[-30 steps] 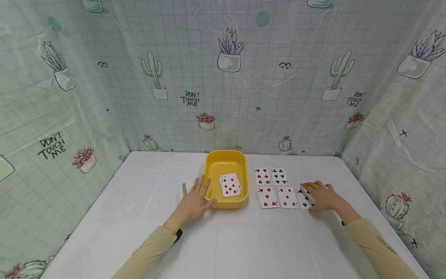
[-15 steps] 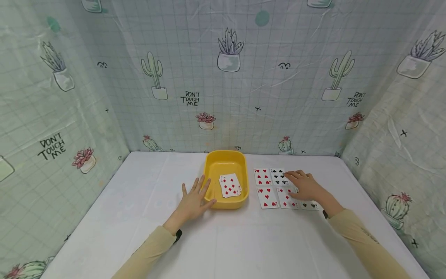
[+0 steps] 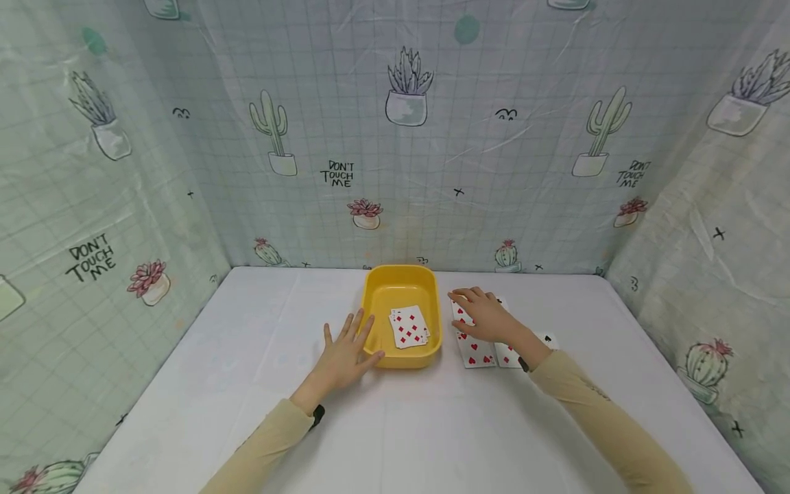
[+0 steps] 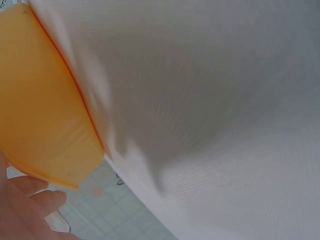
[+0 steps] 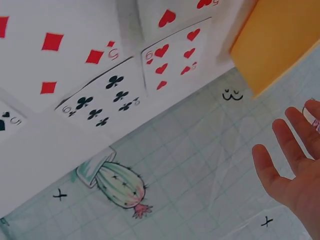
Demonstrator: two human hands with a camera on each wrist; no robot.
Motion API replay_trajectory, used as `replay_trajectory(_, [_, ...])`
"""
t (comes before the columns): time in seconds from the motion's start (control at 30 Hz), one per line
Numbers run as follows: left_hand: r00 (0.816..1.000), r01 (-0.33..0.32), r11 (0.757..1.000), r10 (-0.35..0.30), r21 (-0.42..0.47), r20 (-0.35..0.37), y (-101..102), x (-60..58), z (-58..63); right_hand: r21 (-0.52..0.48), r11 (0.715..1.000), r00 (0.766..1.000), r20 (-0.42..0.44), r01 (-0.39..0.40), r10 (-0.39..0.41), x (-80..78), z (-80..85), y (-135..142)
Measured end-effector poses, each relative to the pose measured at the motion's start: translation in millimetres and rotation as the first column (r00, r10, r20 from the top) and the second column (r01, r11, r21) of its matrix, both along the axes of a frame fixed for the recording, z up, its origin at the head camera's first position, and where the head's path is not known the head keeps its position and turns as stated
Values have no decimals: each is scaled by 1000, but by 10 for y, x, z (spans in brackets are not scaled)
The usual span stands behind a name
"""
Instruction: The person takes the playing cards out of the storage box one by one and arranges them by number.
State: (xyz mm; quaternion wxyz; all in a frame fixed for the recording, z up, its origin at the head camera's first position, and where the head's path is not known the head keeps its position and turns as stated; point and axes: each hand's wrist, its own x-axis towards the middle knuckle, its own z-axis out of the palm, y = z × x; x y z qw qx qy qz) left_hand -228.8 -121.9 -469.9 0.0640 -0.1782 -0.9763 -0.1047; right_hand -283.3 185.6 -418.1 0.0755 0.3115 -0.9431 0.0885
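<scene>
My left hand rests with spread fingers at the left rim of a yellow plastic tub; in the left wrist view its fingers show beside the tub wall. Inside the tub lies a small pile of playing cards, a diamonds card uppermost. My right hand hovers over two rows of face-up cards, fingers apart and holding nothing. It partly covers them in the head view. The right wrist view shows a clubs card, a hearts card, a diamonds card and a spades card.
A white cloth covers the table. Around its back and sides hangs a cactus-print curtain. The tub stands between my left hand and the rows of cards.
My right hand has moved left across the rows, from the spades card at the right end to the hearts cards nearest the tub. My left hand has kept its place.
</scene>
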Motion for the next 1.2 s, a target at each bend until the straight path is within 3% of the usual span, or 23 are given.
replay_trajectory(0.3, [1000, 7, 1000, -7, 10, -5, -1, 6, -8, 45, 999, 996, 83, -26, 22, -65, -84, -400])
replay_trajectory(0.6, [1000, 10, 1000, -10, 5, -1, -19, 11, 5, 163, 986, 989, 149, -42, 17, -165, -147, -702])
replay_trajectory(0.9, [1000, 8, 1000, -9, 23, 8, -42, 28, -2, 322, 943, 986, 165, -83, 30, -218, -242, -912])
replay_trajectory(1.2, [999, 23, 1000, -22, 21, -31, -40, 38, -9, 420, 904, 993, 111, -79, 35, -222, -317, -1022])
